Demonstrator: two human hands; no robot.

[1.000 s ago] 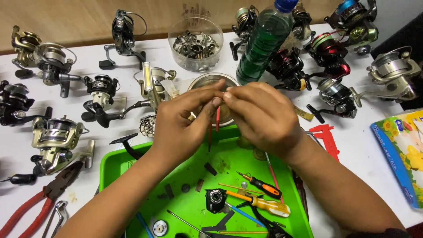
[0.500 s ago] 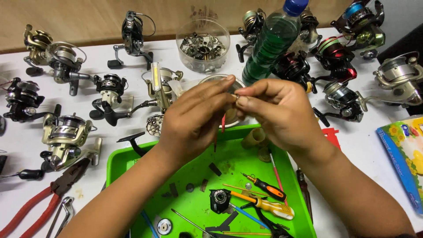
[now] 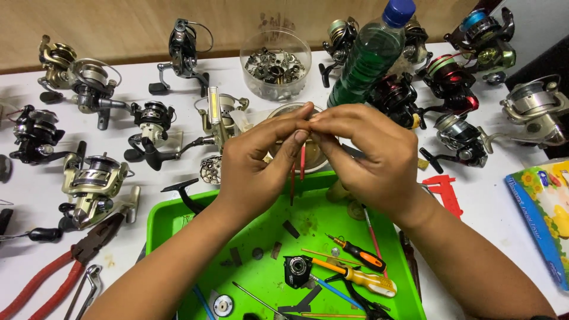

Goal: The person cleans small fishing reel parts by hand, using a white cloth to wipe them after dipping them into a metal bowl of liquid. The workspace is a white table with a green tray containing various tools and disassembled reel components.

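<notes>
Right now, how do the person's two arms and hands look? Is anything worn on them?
The left hand and right hand are bare: no gloves, and no rings or watch that I can see. Both forearms are uncovered as far as the picture shows. The fingers have short, plain nails.

Both hands lifted slightly toward 12 o'clock since a second ago, now over rim of green tray. Left hand and right hand fingertips pressed closer together. Thin red rods hang lower, clearer below fingers. View drifted: reels and pliers sit further toward 6 o'clock.
</notes>
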